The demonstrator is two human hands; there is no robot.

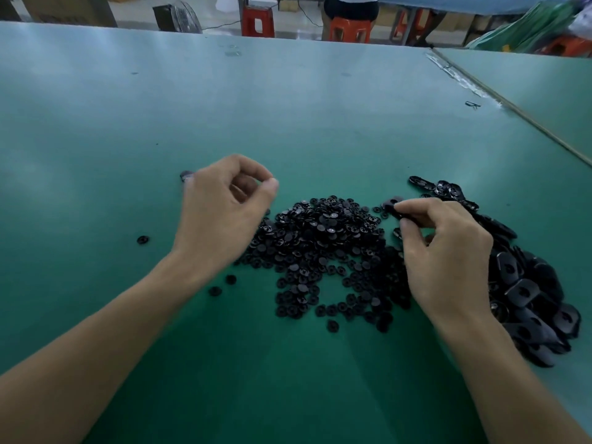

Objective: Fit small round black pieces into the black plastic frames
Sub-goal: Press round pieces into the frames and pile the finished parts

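Centrally, pile of round black pieces [320, 245]. Right hand [448, 251] pinches one black frame [394, 207] at pile's 2 o'clock; frame heap [528, 293] at 4. Left hand [221, 216] at 10 o'clock, fingers curled, contents unclear.

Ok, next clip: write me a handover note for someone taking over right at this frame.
Left hand: thumb and forefinger pinched together, contents hidden.
Right hand: pinches one black frame.
Pile of round pieces lies between the hands; pile of frames is to the right; a few stray pieces are to the left.
Done: finished count unclear.
Left: probably fit a piece into the held frame, then work through both piles.
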